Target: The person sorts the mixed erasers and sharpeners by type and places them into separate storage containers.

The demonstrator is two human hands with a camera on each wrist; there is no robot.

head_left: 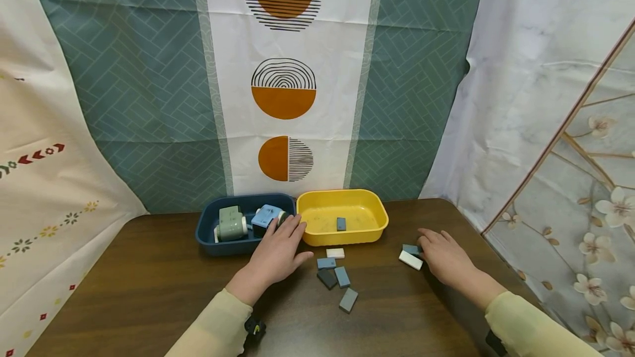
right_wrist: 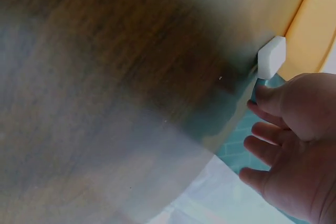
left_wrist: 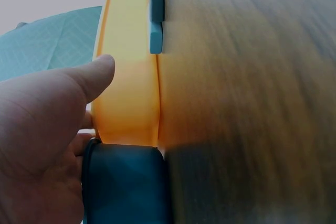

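Note:
In the head view my left hand [head_left: 276, 252] reaches over the place where a dark blue tray [head_left: 203, 230] meets a yellow tray [head_left: 364, 237]. Its fingers are straight, with the thumb held out to the side and nothing in the grasp. To the right, my right hand [head_left: 448, 258] has its thumb and index fingertips at a blue-grey block [head_left: 409, 248] on the table, pinching its end. A white block [head_left: 410, 260] lies right beside that one. The right wrist view shows the white block [right_wrist: 271, 57] just past the thumb, with the other fingers loosely bent.
Between the hands lie several small blocks, among them a white one [head_left: 335, 253], a dark one [head_left: 327, 278] and a grey one [head_left: 349, 300]. One blue-grey block [head_left: 340, 224] sits inside the yellow tray. The blue tray holds a grey-green object [head_left: 231, 223] and a light blue object [head_left: 267, 217].

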